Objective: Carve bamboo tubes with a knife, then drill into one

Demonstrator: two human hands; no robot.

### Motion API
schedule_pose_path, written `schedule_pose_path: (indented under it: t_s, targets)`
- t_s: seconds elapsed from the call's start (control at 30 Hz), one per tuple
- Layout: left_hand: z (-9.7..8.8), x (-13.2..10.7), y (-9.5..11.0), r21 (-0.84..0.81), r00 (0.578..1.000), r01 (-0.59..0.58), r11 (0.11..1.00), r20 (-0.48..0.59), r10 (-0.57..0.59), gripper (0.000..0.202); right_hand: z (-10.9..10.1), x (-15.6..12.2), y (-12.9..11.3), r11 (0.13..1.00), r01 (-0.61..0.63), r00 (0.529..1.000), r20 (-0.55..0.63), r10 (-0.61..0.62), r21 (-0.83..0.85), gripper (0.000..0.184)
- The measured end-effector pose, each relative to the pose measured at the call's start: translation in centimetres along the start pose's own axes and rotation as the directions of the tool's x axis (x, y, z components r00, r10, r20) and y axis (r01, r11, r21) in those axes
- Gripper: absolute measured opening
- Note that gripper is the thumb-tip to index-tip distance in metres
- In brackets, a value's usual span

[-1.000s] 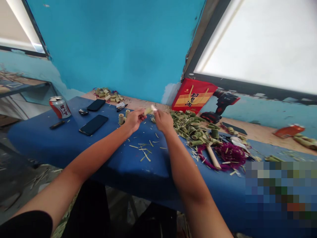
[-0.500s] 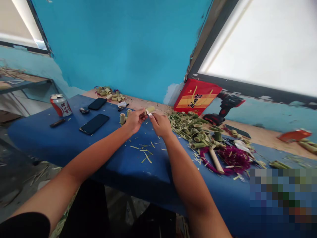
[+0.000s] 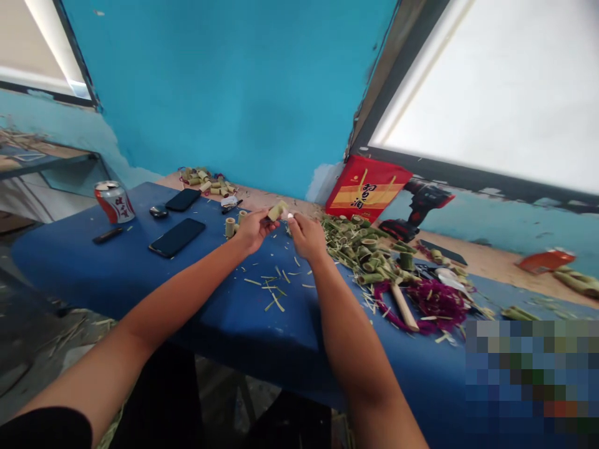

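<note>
Your bamboo piece (image 3: pixel 277 211) is pale yellow-green, your tabletop (image 3: pixel 224 312) blue, the gift bag (image 3: pixel 349 179) red, banded with orange.

A black sleeve (image 3: pixel 49 429) covers part of the left upper arm (image 3: pixel 105 383), its hem a smooth, rounded edge ending above the elbow (image 3: pixel 143 340). Below it the left forearm (image 3: pixel 196 280) is bare, and so is the left hand (image 3: pixel 255 231). The right forearm (image 3: pixel 346 318) and right hand (image 3: pixel 306 237) are likewise bare. The legwear (image 3: pixel 161 393) is black too, so dark that its seams and weave cannot be made out.
</note>
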State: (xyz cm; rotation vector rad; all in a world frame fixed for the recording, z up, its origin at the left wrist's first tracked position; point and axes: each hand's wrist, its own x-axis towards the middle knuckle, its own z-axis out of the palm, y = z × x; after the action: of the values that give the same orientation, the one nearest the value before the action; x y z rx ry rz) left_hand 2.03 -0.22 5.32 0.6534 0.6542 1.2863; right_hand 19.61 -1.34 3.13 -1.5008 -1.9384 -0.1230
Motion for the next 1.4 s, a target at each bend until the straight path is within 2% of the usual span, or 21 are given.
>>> schedule_pose_path:
  t_s: [0.07,0.13,0.3,0.4,0.5,0.67,0.73,0.77,0.8,0.87,0.93,1.0,1.07,1.13,1.2,1.23,1.3,1.4]
  targets:
    - [-0.1,-0.1,-0.1,0.001,0.999,-0.015,1.000,0.029,0.015,0.022,0.4,-0.2,-1.1,0.998,0.054,0.997,0.055,-0.055,0.012,0.047]
    - [-0.2,0.0,-0.2,0.022,0.999,-0.014,1.000,0.042,0.014,0.023,0.6,-0.3,-1.5,0.998,0.054,0.995,0.078,-0.055,0.021,0.047]
    - [-0.2,0.1,-0.9,0.026,0.997,-0.043,0.999,0.067,0.041,0.022,0.4,-0.2,-1.0,0.998,0.054,0.993,0.099,-0.058,0.040,0.047]
    - [-0.2,0.1,-1.2,0.027,0.997,-0.064,0.998,0.046,0.063,0.030,0.4,-0.2,-1.1,0.995,0.083,0.988,0.126,-0.090,0.060,0.047]
    - [-0.2,0.1,-1.2,0.097,0.995,-0.089,0.991,0.043,0.085,0.038,0.5,-0.2,-1.7,0.997,0.075,0.987,0.144,-0.078,0.024,0.046]
    - [-0.4,0.2,-0.9,0.180,0.995,-0.094,0.979,0.045,0.087,0.036,-0.1,0.2,-1.4,0.994,0.011,0.993,0.120,0.002,-0.108,0.046]
    - [-0.4,0.2,-0.8,0.182,0.997,-0.069,0.981,0.036,0.063,0.033,-0.6,0.5,0.0,0.980,-0.136,0.988,0.053,0.145,-0.148,0.049]
    - [-0.4,0.1,-0.7,0.178,0.998,-0.056,0.983,0.036,0.050,0.033,-0.9,0.7,0.9,0.959,-0.238,0.970,0.004,0.241,-0.155,0.051]
    - [-0.4,0.1,-0.6,0.168,0.999,-0.042,0.985,0.036,0.036,0.033,-1.1,0.8,1.9,0.926,-0.353,0.935,-0.040,0.351,-0.135,0.054]
    - [-0.4,0.1,-0.4,0.136,0.999,-0.004,0.991,0.038,-0.001,0.033,-1.3,0.9,3.3,0.898,-0.431,0.900,-0.106,0.422,-0.086,0.053]
    - [-0.4,0.0,-0.3,0.120,0.997,0.054,0.991,0.055,-0.061,0.034,-0.9,1.0,3.6,0.925,-0.378,0.916,-0.123,0.381,0.049,0.052]
    - [-0.4,-0.2,-0.3,0.135,0.989,0.095,0.986,0.096,-0.108,0.035,0.0,1.1,2.5,0.923,-0.258,0.954,-0.074,0.290,0.287,0.051]
    - [-0.4,-0.2,-0.5,0.165,0.981,0.098,0.981,0.151,-0.123,0.033,1.1,1.2,0.9,0.800,-0.198,0.976,0.036,0.215,0.566,0.050]
    - [-0.5,-0.3,-0.7,0.189,0.972,0.098,0.977,0.191,-0.135,0.031,1.8,1.2,-0.6,0.621,-0.227,0.972,0.137,0.189,0.751,0.050]
    - [-0.6,-0.2,-0.8,0.226,0.962,0.116,0.967,0.215,-0.165,0.034,1.9,1.2,-1.5,0.499,-0.258,0.964,0.183,0.195,0.828,0.053]
    - [-0.7,-0.2,-0.8,0.253,0.958,0.122,0.960,0.223,-0.180,0.038,1.8,1.1,-1.7,0.473,-0.264,0.962,0.191,0.197,0.840,0.055]
    - [-0.7,-0.2,-1.0,0.311,0.954,0.113,0.944,0.232,-0.191,0.047,1.5,1.0,-2.0,0.470,-0.263,0.963,0.201,0.178,0.843,0.057]
    - [-0.6,-0.4,-1.1,0.336,0.961,0.082,0.938,0.224,-0.164,0.050,1.2,0.8,-2.3,0.519,-0.246,0.969,0.206,0.134,0.819,0.058]
